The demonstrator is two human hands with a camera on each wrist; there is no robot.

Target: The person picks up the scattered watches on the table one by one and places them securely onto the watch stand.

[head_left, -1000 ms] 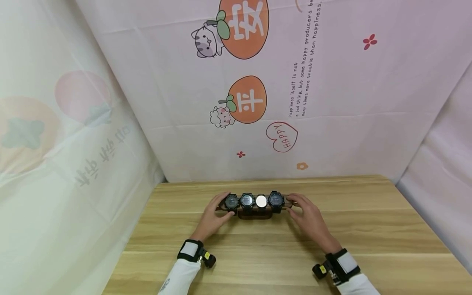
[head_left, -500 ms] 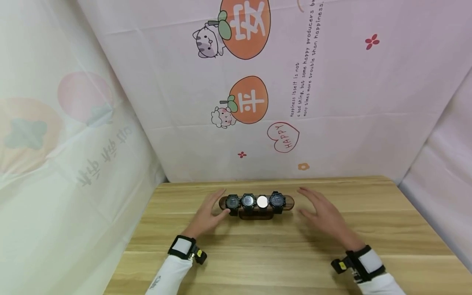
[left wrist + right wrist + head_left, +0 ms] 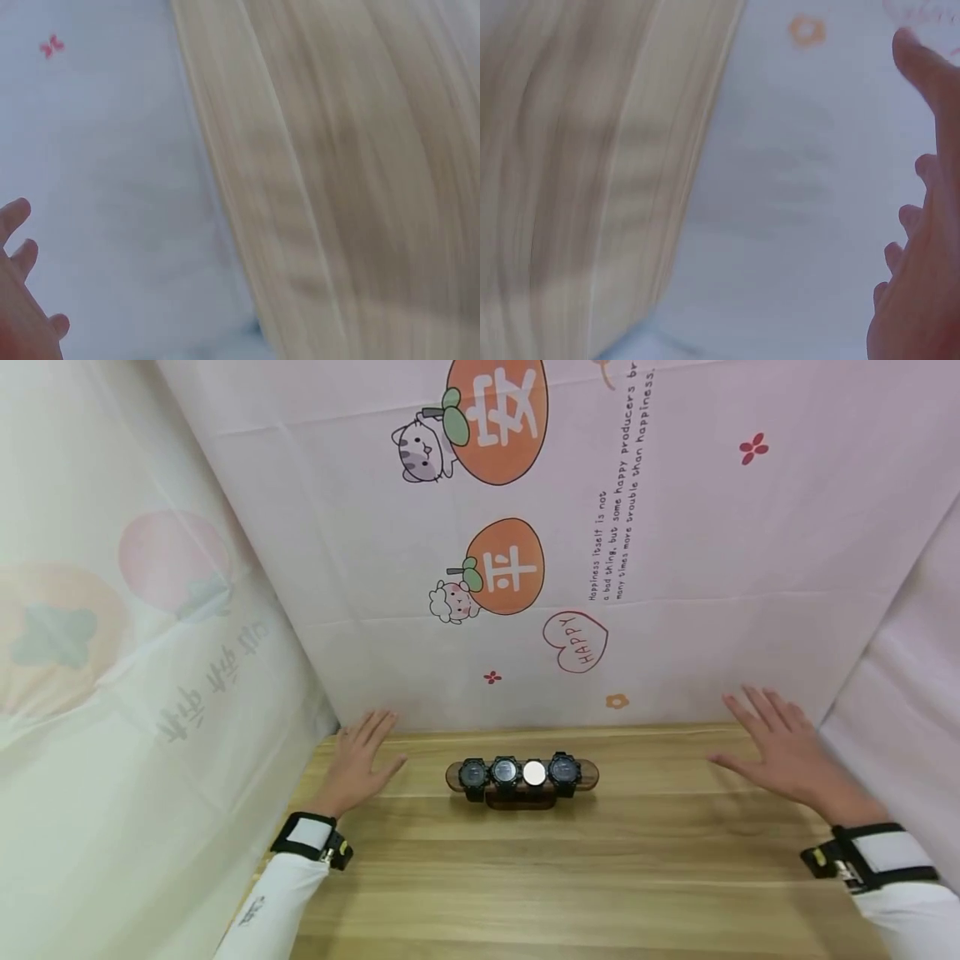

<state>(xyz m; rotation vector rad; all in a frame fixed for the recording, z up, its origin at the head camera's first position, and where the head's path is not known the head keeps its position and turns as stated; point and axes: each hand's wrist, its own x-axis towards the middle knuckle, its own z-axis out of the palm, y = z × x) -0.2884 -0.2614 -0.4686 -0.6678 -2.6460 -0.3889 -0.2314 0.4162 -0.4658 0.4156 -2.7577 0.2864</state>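
Several wristwatches sit in a row on a dark wooden watch stand (image 3: 589, 775) toward the back of the table. Three are black: one at the left end (image 3: 473, 773), one beside it (image 3: 505, 771) and a larger one at the right end (image 3: 564, 769). Between them, a watch (image 3: 535, 772) shows a bright, glaring face. My left hand (image 3: 357, 770) is spread at the table's back left, away from the stand and holding nothing. Far to the right, my right hand (image 3: 783, 758) is also spread with bare fingers. Both wrist views show the left hand (image 3: 26, 307) and right hand (image 3: 922, 255) only in part.
The wood-grain table (image 3: 525, 877) ends at a white printed cloth (image 3: 375, 677) hanging behind it. More cloth hangs at the left (image 3: 150, 793) and right sides (image 3: 915, 693). A strapped camera sits on each wrist.
Both hands let go of the watch stand's ends and moved apart, left hand to the left, right hand far to the right, fingers spreading. The stand and watches stayed in place.
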